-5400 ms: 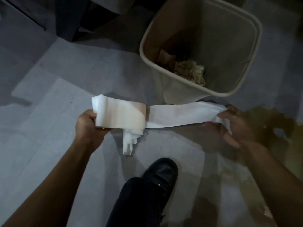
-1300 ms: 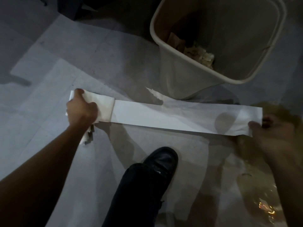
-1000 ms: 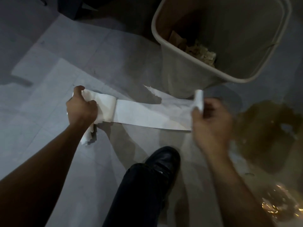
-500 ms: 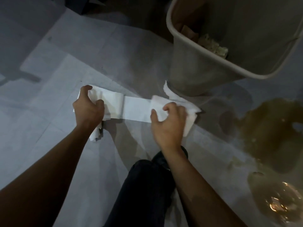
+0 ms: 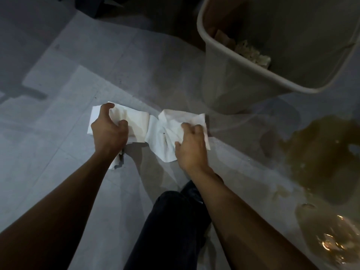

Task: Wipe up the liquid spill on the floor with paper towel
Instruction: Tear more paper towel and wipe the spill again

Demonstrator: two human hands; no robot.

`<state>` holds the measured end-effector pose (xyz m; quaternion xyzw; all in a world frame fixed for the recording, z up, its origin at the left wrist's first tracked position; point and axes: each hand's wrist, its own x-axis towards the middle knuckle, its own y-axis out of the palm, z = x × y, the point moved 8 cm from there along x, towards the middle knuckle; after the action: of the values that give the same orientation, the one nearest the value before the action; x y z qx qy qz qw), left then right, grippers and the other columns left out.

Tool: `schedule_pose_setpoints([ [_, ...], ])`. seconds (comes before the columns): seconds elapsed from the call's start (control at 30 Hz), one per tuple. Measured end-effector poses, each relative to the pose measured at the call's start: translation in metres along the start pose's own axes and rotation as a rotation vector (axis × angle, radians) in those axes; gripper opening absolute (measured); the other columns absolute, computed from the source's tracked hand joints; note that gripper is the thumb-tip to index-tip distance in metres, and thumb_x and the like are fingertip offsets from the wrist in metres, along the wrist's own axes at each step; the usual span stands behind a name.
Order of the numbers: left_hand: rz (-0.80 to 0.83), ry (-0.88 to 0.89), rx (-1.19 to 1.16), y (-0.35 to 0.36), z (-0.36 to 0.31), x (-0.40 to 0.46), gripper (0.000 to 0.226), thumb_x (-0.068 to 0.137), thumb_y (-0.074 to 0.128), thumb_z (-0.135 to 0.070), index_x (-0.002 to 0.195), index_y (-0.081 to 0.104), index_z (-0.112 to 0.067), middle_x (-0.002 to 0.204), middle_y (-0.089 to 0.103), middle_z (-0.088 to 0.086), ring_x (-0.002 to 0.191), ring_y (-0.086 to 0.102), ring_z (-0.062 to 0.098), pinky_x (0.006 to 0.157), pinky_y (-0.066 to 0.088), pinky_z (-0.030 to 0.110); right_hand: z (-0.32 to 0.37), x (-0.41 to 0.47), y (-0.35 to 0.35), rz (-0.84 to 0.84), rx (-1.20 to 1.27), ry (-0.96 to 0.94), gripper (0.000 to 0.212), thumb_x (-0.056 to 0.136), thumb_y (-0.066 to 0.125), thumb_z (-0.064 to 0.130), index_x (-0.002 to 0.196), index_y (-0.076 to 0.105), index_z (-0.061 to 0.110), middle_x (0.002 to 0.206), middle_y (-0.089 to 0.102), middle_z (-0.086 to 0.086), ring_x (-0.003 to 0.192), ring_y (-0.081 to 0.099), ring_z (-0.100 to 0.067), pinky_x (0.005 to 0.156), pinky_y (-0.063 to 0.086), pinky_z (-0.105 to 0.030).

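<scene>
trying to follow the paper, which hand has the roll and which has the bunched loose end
The left hand grips the paper towel roll. The right hand holds the crumpled loose end, the side nearer the brown spill.

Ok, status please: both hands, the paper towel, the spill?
Left hand grips roll. Right hand bunches loose paper towel. Spill unwiped, off to the right. Bin close behind.

The right hand (image 5: 191, 146), earlier stretched far right with a long strip of paper towel (image 5: 171, 133) pulled taut, has swung in beside the left hand (image 5: 110, 131), bunching the strip into crumpled folds.
</scene>
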<state>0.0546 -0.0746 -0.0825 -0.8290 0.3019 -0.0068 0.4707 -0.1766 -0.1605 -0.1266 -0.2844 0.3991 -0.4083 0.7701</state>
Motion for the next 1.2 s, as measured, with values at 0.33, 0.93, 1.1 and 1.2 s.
schedule_pose_setpoints([
  [0.33,-0.06,-0.021,0.007,-0.018,0.002,0.009,0.046,0.093,0.058,-0.014,0.138,0.05,-0.019,0.134,0.06,0.015,0.119,0.058,0.034,0.098,0.05,0.043,-0.059,0.003,-0.063,-0.254,-0.107,0.157,0.026,0.084,0.059,0.011,0.108,0.07,0.014,0.105,0.064,-0.02,0.102,0.06,-0.038,0.083,0.047,-0.033],
  [0.93,0.277,0.482,0.042,0.07,-0.085,-0.067,0.03,0.092,0.059,-0.025,0.12,0.064,-0.014,0.098,0.07,0.008,0.086,0.066,0.025,0.082,0.054,0.034,-0.07,-0.004,-0.034,0.167,1.362,0.575,0.044,0.078,0.048,-0.007,0.119,0.066,-0.003,0.116,0.07,-0.024,0.103,0.068,-0.039,0.086,0.056,-0.056],
  [1.1,0.465,0.31,-0.047,0.112,-0.081,-0.087,0.018,0.092,0.068,-0.024,0.109,0.064,-0.019,0.072,0.068,-0.008,0.068,0.062,0.01,0.063,0.044,0.011,-0.044,-0.006,-0.027,0.349,1.275,0.408,0.049,0.082,0.079,0.034,0.122,0.067,0.007,0.113,0.074,-0.018,0.105,0.071,-0.033,0.085,0.058,-0.051],
  [1.2,0.514,0.279,-0.159,0.112,-0.074,-0.086,0.03,0.089,0.065,-0.015,0.117,0.059,-0.024,0.083,0.072,-0.006,0.075,0.068,0.011,0.072,0.055,0.029,-0.035,0.0,-0.022,0.283,1.125,0.379,0.037,0.075,0.088,0.02,0.108,0.074,0.01,0.101,0.078,-0.011,0.094,0.075,-0.029,0.081,0.06,-0.044],
])
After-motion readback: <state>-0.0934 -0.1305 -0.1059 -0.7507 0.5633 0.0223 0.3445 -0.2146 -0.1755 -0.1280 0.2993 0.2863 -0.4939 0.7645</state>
